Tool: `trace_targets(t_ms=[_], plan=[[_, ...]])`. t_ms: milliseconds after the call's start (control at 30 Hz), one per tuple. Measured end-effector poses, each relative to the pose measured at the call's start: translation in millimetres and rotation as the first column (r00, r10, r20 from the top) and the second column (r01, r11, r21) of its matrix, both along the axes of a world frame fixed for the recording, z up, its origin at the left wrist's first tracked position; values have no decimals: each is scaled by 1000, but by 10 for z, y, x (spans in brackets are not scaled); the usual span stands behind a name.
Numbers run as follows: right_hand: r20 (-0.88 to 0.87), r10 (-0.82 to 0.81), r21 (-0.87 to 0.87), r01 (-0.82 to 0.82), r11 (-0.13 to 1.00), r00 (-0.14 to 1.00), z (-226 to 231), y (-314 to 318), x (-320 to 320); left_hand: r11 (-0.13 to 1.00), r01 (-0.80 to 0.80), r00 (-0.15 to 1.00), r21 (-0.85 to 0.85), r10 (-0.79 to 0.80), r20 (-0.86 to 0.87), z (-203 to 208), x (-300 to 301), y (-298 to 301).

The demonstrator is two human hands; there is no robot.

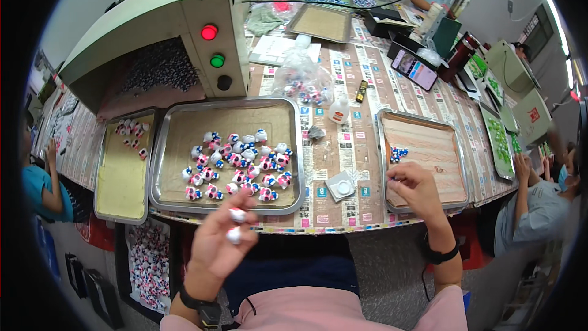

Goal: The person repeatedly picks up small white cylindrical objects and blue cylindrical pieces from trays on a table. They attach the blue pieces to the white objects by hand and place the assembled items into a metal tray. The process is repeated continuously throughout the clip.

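My left hand (219, 237), in front of the large metal tray (300, 165), is closed on two small white figurine pieces (234, 235), which show between its fingers. Pink, white and blue toy figurines (239, 159) lie grouped in that tray. Over the right tray (462, 171), the fingertips of my right hand (418, 191) are pinched together. Whatever they hold is too small to make out, though a bluish speck shows at the tips. Just beyond them in the tray is a small cluster of blue-and-white pieces (399, 154).
A machine (223, 43) with red and green lights stands back left. A narrow yellow-lined tray (122, 171) holds more pieces. Between the trays are a white bottle (339, 111), a plastic bag (301, 79) and a square pad with a white cap (340, 186). Co-workers sit around the table.
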State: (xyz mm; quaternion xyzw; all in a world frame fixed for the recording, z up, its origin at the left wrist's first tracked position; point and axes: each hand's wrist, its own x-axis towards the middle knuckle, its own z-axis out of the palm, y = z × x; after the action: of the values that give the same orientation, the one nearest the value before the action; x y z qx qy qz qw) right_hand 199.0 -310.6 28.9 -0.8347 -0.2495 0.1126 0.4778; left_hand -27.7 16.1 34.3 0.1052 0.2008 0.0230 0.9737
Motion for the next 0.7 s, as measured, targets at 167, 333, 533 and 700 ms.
trace_targets(t_ms=[167, 333, 533, 700], plan=[[-275, 80, 95, -56, 994, 958, 62, 384, -311, 973, 228, 972, 14, -227, -60, -126, 110, -378], [-76, 81, -8, -82, 997, 994, 15, 574, -313, 955, 297, 950, 19, -297, 94, -305, 94, -542], [216, 133, -92, -116, 989, 967, -106, 709, -316, 959, 282, 957, 36, -284, 66, -286, 88, -619], [285, 162, -185, -112, 976, 945, -111, 800, -328, 957, 285, 956, 56, -288, 55, -249, 84, -629]])
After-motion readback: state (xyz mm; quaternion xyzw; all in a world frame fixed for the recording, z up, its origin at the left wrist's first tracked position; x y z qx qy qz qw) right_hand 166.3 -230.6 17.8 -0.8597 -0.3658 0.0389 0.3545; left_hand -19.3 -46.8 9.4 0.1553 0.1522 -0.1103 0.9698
